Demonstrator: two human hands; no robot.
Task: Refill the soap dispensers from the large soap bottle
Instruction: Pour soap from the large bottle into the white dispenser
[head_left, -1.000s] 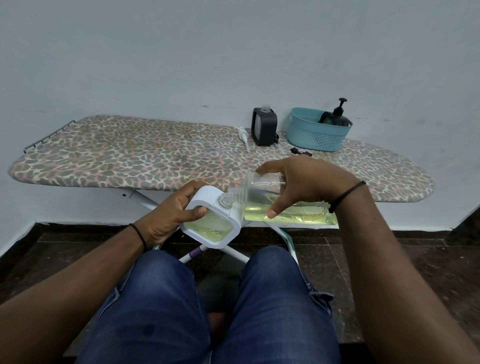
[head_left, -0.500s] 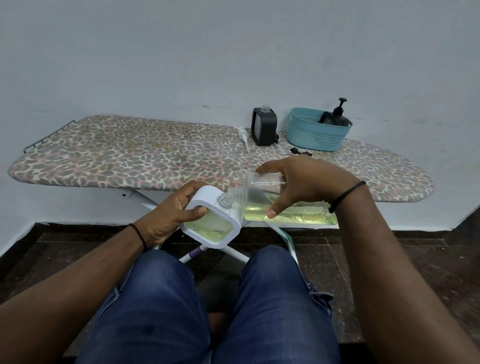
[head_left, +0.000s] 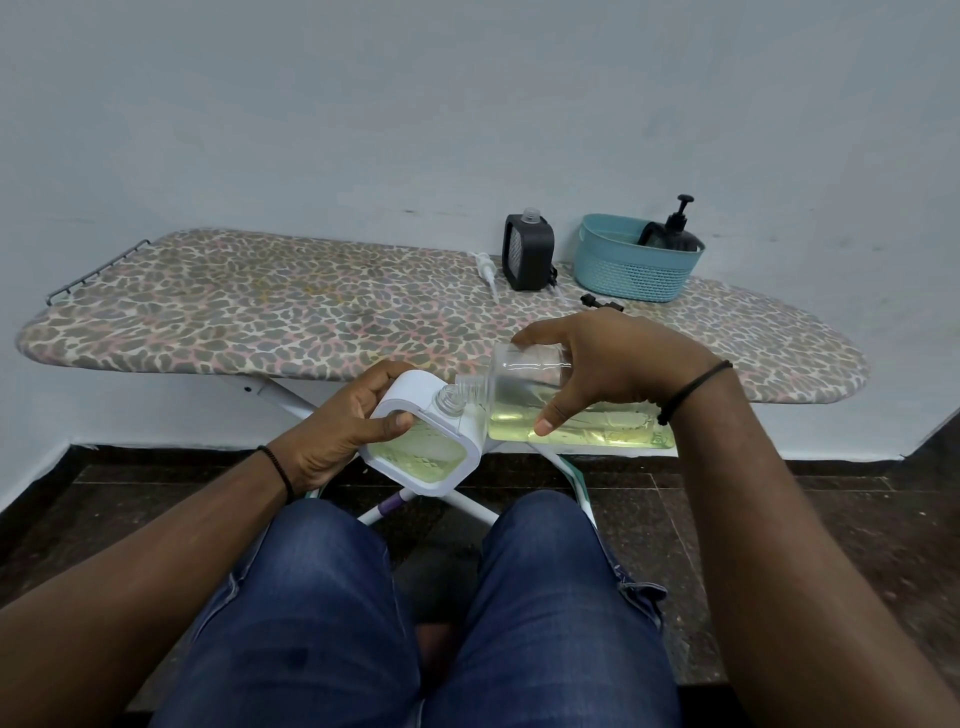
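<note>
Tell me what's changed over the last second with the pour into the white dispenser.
Nothing visibly changed. The right hand still holds the large soap bottle tipped on its side, mouth at the neck of the white dispenser, which the left hand still grips.

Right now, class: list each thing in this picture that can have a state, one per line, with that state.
Large clear soap bottle: tipped sideways, uncapped, part full.
White square dispenser: neck open, tilted, yellow soap inside.
Left hand: grips the white dispenser.
Right hand: grips the large bottle.
Black square dispenser: upright on the ironing board, pump off.
Black pump bottle: in the teal basket, pump fitted.
</note>
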